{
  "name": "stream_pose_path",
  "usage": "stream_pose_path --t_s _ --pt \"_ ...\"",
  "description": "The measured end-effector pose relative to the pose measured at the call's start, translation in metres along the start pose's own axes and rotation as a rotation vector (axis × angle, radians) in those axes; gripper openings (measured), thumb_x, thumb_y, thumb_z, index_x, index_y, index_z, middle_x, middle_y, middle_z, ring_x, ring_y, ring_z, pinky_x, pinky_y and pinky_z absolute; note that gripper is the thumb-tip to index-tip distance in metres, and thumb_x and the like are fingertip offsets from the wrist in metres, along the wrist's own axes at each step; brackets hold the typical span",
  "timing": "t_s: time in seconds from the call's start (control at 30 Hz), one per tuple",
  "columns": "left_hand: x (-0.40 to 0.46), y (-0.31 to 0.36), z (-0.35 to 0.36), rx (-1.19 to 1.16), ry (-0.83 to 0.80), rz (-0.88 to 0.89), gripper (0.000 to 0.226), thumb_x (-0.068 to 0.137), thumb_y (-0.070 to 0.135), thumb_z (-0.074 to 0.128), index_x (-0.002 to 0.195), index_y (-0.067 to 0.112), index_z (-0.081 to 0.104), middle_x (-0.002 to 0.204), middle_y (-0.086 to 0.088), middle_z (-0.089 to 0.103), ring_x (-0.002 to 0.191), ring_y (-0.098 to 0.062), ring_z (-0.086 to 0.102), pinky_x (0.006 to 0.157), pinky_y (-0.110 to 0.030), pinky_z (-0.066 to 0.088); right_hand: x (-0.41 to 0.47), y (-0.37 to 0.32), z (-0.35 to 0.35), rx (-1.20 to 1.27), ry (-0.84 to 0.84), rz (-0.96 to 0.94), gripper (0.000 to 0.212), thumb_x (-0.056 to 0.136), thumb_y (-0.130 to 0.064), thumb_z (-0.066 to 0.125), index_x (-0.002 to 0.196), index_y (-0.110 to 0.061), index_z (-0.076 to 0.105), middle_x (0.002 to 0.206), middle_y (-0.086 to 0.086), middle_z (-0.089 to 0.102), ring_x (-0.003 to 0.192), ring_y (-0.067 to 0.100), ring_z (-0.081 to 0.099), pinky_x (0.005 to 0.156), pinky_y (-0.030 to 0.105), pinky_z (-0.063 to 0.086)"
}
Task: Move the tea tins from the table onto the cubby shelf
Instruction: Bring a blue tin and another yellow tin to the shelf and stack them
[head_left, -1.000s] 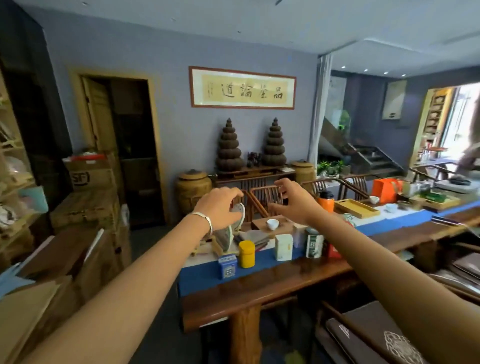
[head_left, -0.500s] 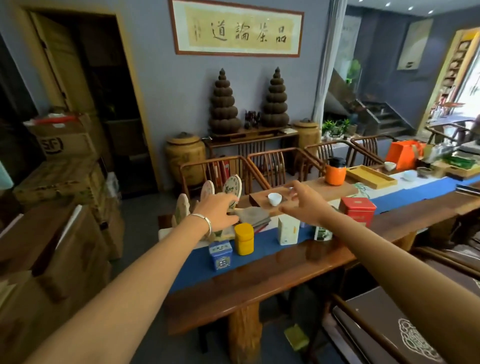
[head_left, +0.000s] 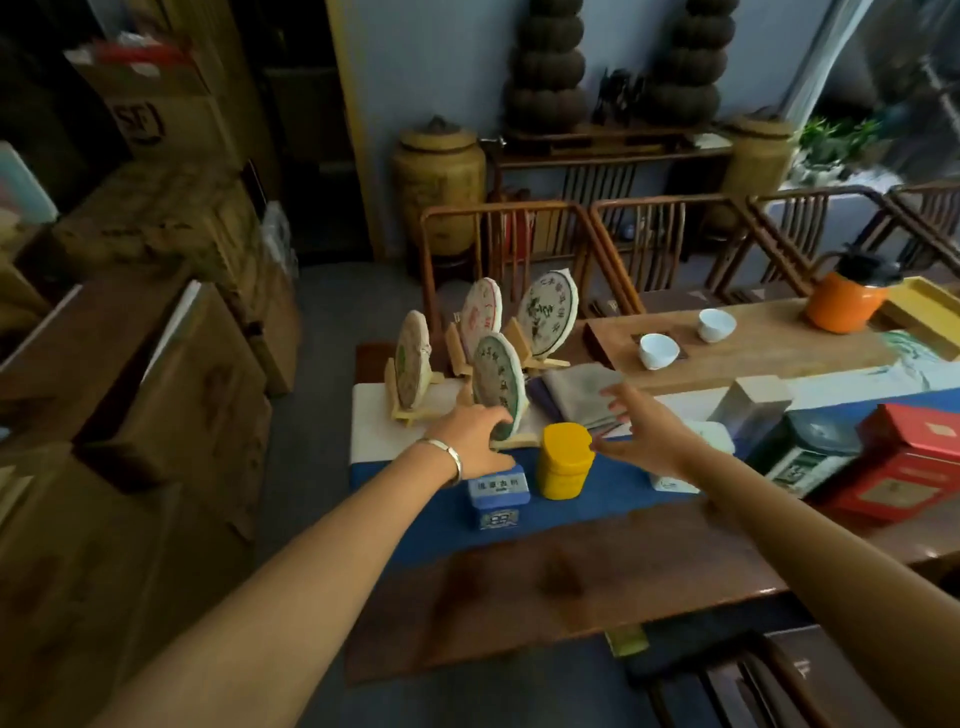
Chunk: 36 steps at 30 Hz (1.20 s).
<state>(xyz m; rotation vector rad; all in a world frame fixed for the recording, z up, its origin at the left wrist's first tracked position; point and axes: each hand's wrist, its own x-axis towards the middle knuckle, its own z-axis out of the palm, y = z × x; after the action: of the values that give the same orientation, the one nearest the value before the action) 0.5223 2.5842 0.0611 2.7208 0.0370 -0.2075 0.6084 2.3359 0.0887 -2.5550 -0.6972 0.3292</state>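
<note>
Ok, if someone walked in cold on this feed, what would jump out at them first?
Probably the bright yellow cylindrical tea tin on the blue table runner, standing between both outstretched hands: the left hand with fingers behind the small blue square tin, the right hand spread open beside the yellow one. Behind them, four round paper-wrapped tea cakes stand upright on wooden stands, and an orange jar with a black lid sits far right.

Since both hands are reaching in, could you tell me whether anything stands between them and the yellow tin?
Nothing visible does. The yellow tin stands in the open between the left hand and the right hand. A small blue tin sits just under the left hand, beside the yellow one, not across its path.
</note>
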Motion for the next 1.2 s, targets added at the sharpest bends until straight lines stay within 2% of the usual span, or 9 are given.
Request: stream_pose_path --t_s 0.17,0.3,0.4,0.53,0.63,0.73,0.87,1.0,1.2 --pt "0.026 -0.021 0.042 -0.044 -0.137 -0.1 0.072 0.071 0.047 0.075 0.133 0.023 0.047 0.132 -0.005 0.054 0.118 -0.026 0.053 0.095 -0.043 0.048 0.049 0.045 0.037 -0.081 -0.187 -0.001 0.095 0.069 -0.04 0.084 0.142 -0.014 0.03 0.142 0.013 0.042 0.123 0.028 0.048 0.096 0.037 0.044" --pt "0.034 -0.028 0.075 -0.072 -0.199 -0.221 0.108 0.061 0.054 0.08 0.147 0.038 0.017 0.15 -0.008 0.022 0.135 -0.031 0.029 0.104 -0.046 0.04 0.076 0.072 0.059 -0.09 -0.332 -0.04 0.113 0.063 -0.044 0.086 0.149 -0.015 0.018 0.15 0.011 0.03 0.134 0.027 0.035 0.105 0.037 0.038" --pt "0.038 -0.034 0.097 -0.073 -0.239 -0.25 0.119 0.058 0.051 0.083 0.146 0.047 0.003 0.155 -0.007 0.007 0.14 -0.036 0.018 0.106 -0.051 0.037 0.091 0.089 0.074 -0.061 -0.401 -0.092 0.122 0.062 -0.044 0.087 0.151 -0.024 0.007 0.154 0.007 0.021 0.139 0.026 0.027 0.109 0.039 0.036" --pt "0.034 -0.036 0.12 -0.106 -0.229 -0.321 0.109 0.063 0.042 0.081 0.147 0.042 0.012 0.151 -0.011 0.017 0.136 -0.036 0.028 0.101 -0.048 0.041 0.104 0.102 0.09 -0.056 -0.466 -0.149 0.122 0.064 -0.037 0.087 0.151 -0.033 0.001 0.152 0.006 0.018 0.136 0.03 0.028 0.106 0.043 0.039" --pt "0.028 -0.038 0.129 -0.15 -0.161 -0.355 0.091 0.068 0.033 0.076 0.142 0.038 0.025 0.136 -0.007 0.033 0.122 -0.03 0.042 0.09 -0.043 0.049 0.108 0.104 0.1 -0.014 -0.434 -0.163 0.112 0.064 -0.037 0.087 0.147 -0.03 0.012 0.145 0.008 0.027 0.126 0.032 0.039 0.096 0.043 0.044" --pt "0.029 -0.041 0.129 -0.16 -0.139 -0.356 0.081 0.07 0.03 0.073 0.139 0.035 0.03 0.124 -0.006 0.041 0.114 -0.028 0.047 0.084 -0.041 0.051 0.115 0.104 0.105 0.007 -0.424 -0.163 0.106 0.06 -0.038 0.088 0.142 -0.027 0.02 0.138 0.006 0.033 0.118 0.029 0.044 0.09 0.041 0.044" --pt "0.03 -0.041 0.127 -0.176 -0.124 -0.342 0.079 0.068 0.033 0.073 0.136 0.034 0.034 0.117 -0.004 0.044 0.109 -0.027 0.048 0.08 -0.04 0.051 0.117 0.099 0.11 0.033 -0.431 -0.143 0.102 0.058 -0.04 0.087 0.135 -0.03 0.02 0.13 0.002 0.04 0.103 0.019 0.043 0.079 0.034 0.04" --pt "0.024 -0.046 0.121 -0.224 -0.09 -0.33 0.081 0.064 0.044 0.077 0.135 0.035 0.037 0.114 -0.003 0.047 0.103 -0.023 0.05 0.082 -0.037 0.05 0.116 0.092 0.109 0.117 -0.433 -0.088 0.098 0.055 -0.045 0.087 0.128 -0.04 0.022 0.123 -0.003 0.043 0.101 0.02 0.047 0.074 0.034 0.042" --pt "-0.003 -0.06 0.095 -0.39 -0.014 -0.433 0.083 0.064 0.033 0.08 0.135 0.037 0.037 0.11 -0.001 0.043 0.098 -0.021 0.052 0.083 -0.031 0.048 0.111 0.057 0.098 0.226 -0.603 -0.162 0.093 0.056 -0.039 0.089 0.126 -0.048 0.029 0.12 -0.008 0.048 0.102 0.015 0.052 0.069 0.022 0.048"
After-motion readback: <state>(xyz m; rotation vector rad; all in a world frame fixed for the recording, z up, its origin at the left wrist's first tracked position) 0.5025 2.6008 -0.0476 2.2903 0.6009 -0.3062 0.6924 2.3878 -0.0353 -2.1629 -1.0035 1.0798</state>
